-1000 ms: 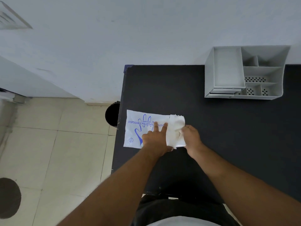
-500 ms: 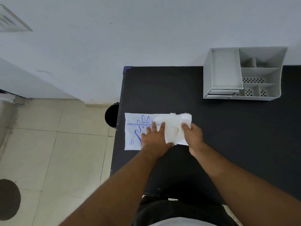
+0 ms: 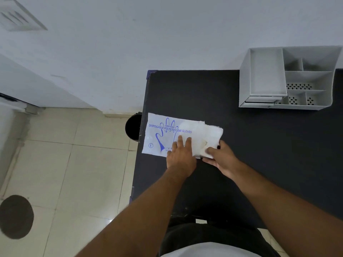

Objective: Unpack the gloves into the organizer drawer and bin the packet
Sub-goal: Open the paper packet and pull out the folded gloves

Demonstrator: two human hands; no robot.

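Packet [image 3: 163,135] of disposable polyethylene gloves lying flat on black table [image 3: 241,154], close to the left edge, blue hand outline and lettering facing up, a circled "L" in the near left corner. Left hand [image 3: 181,156] pressed palm down on the near right part of the packet, fingers [image 3: 179,140] stretched and flat, gripping nothing, just pinning the plastic to the tabletop. Stack of white gloves [image 3: 207,138] sticking out of the packet's right end, crumpled, resting on the table, partly still inside the plastic. Right hand [image 3: 221,158] closed on the near right corner of that glove stack, thumb on top, other fingertips tucked under and hidden. Both bare forearms reaching in from the bottom of the view.

Grey desk organizer [image 3: 289,76] at the far right of the table, against the white wall [image 3: 167,34], well apart from packet and hands. One large open compartment on its left side, several smaller ones on the right, some with perforated floors. Narrow drawer front [image 3: 259,101] under the large compartment, whether pulled out or pushed in not clear.

Black bin [image 3: 132,127] on the tiled floor [image 3: 74,173] just beside the table's left edge, level with the packet, mostly hidden by the tabletop. Dark round patch [image 3: 15,217] on the tiles at lower left.
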